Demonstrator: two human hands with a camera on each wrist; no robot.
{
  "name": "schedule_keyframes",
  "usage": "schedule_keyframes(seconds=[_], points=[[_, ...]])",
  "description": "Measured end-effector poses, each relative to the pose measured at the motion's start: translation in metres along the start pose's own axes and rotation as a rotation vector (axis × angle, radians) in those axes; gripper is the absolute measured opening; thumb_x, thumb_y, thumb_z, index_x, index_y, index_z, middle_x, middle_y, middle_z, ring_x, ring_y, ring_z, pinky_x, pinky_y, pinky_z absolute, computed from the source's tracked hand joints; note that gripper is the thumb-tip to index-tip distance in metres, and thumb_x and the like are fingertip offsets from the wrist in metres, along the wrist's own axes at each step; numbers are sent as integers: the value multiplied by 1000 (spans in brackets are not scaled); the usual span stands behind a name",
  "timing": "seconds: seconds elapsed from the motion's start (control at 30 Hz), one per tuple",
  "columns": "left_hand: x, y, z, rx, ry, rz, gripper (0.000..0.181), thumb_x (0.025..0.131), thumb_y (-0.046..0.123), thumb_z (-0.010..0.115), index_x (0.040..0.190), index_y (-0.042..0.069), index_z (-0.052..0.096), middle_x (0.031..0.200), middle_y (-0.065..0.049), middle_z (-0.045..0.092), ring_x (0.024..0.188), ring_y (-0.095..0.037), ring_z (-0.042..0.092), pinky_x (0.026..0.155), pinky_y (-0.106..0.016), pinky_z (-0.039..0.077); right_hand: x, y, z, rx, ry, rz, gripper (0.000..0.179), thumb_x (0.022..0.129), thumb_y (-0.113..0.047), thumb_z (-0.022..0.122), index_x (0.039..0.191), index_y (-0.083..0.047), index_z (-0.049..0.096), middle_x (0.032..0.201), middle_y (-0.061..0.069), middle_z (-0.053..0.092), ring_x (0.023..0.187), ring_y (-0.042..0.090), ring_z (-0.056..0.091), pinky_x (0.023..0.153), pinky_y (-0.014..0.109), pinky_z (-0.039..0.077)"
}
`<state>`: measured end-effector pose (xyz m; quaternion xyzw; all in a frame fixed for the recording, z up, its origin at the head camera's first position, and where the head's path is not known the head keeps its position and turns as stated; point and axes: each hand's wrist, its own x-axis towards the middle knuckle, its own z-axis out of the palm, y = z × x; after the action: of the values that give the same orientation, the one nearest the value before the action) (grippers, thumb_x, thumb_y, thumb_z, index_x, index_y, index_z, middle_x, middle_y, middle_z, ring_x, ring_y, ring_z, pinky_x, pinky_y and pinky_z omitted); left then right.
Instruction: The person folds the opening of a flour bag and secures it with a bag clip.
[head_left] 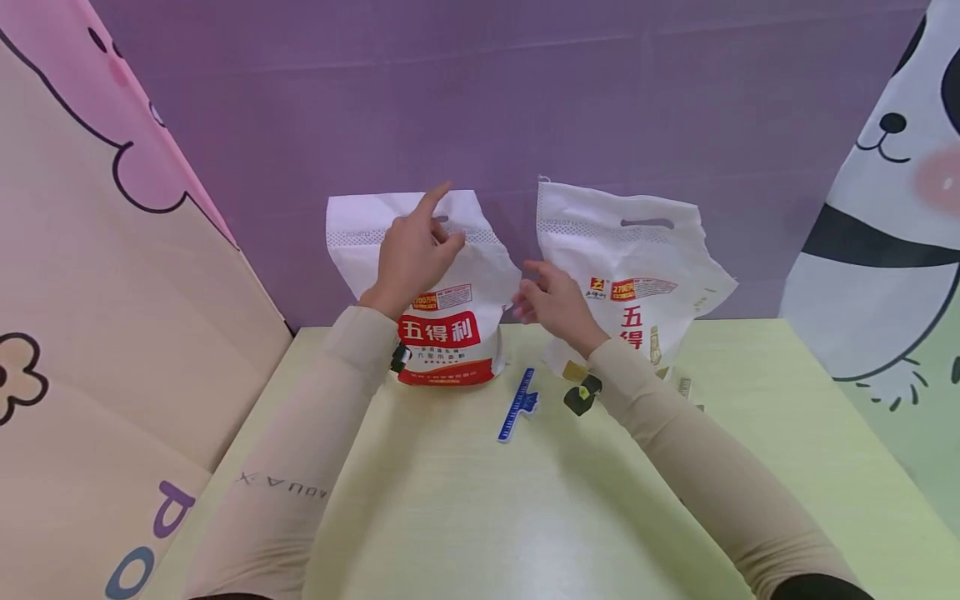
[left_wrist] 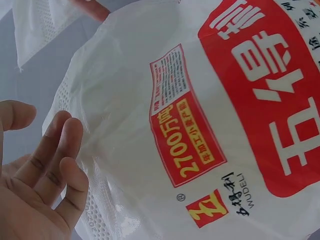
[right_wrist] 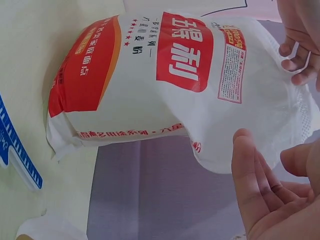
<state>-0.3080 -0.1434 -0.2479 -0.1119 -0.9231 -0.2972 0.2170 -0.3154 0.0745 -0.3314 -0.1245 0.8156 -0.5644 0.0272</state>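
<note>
At the far left stands a beige printed panel (head_left: 90, 333), with a pink cartoon figure above and a flower and coloured letters lower down. Next comes the left hand (head_left: 412, 254), in front of the upper part of a Wudeli flour bag; one finger points up, the others are loosely bent and grip nothing, and whether their tips touch the bag cannot be told. That Wudeli flour bag (head_left: 450, 321) stands upright on the pale table (head_left: 465, 508), its red label facing the person, its white top with a handle slot spread against the purple backdrop (head_left: 465, 92). Right of it a blue ruler (head_left: 517, 406) lies flat and slanted on the table. Above the ruler, the right hand (head_left: 553, 304) is at the flour bag's right edge, fingers relaxed and apart from the thumb, holding nothing; contact with the edge is unclear. Below its wrist shows a small dark object (head_left: 579, 398), too unclear to name. Behind the right forearm stands a second white bag (head_left: 626, 250) with red characters, its lower part partly hidden. A printed panda (head_left: 877, 275) fills the far right.
</note>
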Motion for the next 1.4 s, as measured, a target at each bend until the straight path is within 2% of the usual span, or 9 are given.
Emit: schedule_keyframes(seconds=[0.27,0.5,0.7,0.83,1.03,1.2,1.4], points=[[15,4,-3,-51,-72,-70,75,99,34,62,164,27,24,76,-9,65,70,-24,61,65,-34,50,11,1,11,132,-31,69,56,108,-23,50,159,-13,30,110,16,68,89,27,74,83,34,62],[23,10,-6,-46,-150,-127,76,100,35,60,164,25,21,87,-9,71,77,-22,70,70,-33,53,19,2,21,263,-34,119,45,108,-25,52,150,-14,41,103,14,69,83,22,74,79,32,62],[26,14,-9,-27,-167,-157,73,101,36,59,164,20,24,78,-10,68,69,-27,70,64,-33,49,23,7,25,363,-49,151,37,107,-29,52,140,-14,48,106,12,69,89,21,74,88,34,61],[28,14,-10,-24,-187,-176,74,101,37,60,163,19,24,80,-10,68,69,-27,69,68,-34,50,24,9,26,432,-65,163,34,107,-31,51,137,-15,50,106,10,68,90,19,73,92,33,59],[29,14,-10,-34,-201,-191,67,101,36,61,159,16,32,91,-10,67,71,-26,68,72,-36,52,26,8,26,542,-89,188,30,109,-29,48,132,-11,52,99,7,68,84,16,69,82,27,60],[27,14,-11,-54,-191,-201,59,101,34,61,151,14,38,93,-10,67,73,-25,69,67,-33,53,27,7,26,618,-96,208,25,109,-27,48,128,-11,53,97,5,67,82,14,67,79,25,59],[25,15,-10,-67,-179,-222,57,101,35,61,149,17,38,95,-9,67,75,-24,68,63,-28,56,28,8,27,721,-98,198,16,109,-24,49,120,-13,53,94,4,68,80,13,65,75,21,58]])
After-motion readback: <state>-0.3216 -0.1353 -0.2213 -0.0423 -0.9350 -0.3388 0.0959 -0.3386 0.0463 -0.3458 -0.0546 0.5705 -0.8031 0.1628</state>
